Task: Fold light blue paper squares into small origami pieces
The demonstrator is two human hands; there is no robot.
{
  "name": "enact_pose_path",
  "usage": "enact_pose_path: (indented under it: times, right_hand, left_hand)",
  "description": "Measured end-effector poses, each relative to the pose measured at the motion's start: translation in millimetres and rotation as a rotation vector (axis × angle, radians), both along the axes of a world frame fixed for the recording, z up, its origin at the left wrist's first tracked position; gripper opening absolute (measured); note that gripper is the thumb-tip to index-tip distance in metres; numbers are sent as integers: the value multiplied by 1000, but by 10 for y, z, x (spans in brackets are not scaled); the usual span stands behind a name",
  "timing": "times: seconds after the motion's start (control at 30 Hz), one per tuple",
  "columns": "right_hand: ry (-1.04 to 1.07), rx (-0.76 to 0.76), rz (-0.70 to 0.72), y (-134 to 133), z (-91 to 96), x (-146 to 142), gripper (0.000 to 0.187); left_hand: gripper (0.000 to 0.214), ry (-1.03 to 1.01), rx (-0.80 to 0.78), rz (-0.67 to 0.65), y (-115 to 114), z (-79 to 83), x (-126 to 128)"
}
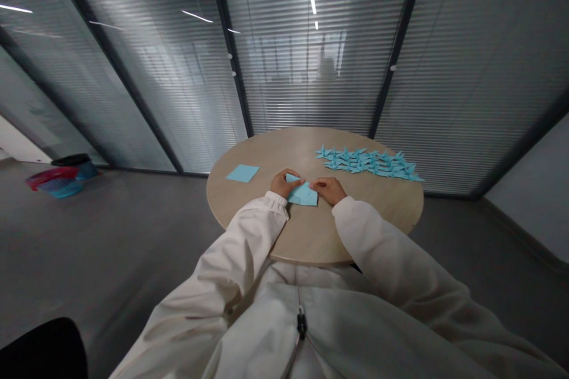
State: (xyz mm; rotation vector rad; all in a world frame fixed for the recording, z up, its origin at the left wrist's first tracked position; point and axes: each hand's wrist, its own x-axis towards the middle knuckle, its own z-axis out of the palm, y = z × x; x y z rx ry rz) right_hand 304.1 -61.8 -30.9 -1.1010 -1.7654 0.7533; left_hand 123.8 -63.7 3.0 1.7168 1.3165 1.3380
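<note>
A sheet of light blue paper [304,195], partly folded, lies between my hands near the middle of the round table. My left hand [283,182] grips its left and upper edge, with the thumb laid across the top. At the upper right corner, my right hand [328,188] pinches the paper between thumb and fingers. Part of the sheet is hidden under the left fingers. Over to the left rests a flat stack or sheet of blue square paper [243,173]. Rows of several folded blue paper cranes [368,162] stand at the back right.
The round wooden table [311,243] has its near edge close to my body. Behind it rises a glass partition with blinds [306,89]. Red and blue baskets [62,182] sit on the floor at far left. A black chair-like shape [44,349] shows at lower left.
</note>
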Motion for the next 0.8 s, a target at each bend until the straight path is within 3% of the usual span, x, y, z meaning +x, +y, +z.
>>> enact_pose_path:
  times: [0.27, 0.5, 0.8]
  right_hand:
    - [-28, 72, -74, 45, -20, 37, 34]
    - [98, 28, 1, 84, -58, 26, 34]
    - [117, 98, -121, 87, -23, 65, 27]
  left_hand:
    - [32, -42, 1, 31, -18, 31, 20]
    - [29, -106, 3, 58, -50, 83, 11]
    - [35, -341, -69, 41, 87, -31, -58]
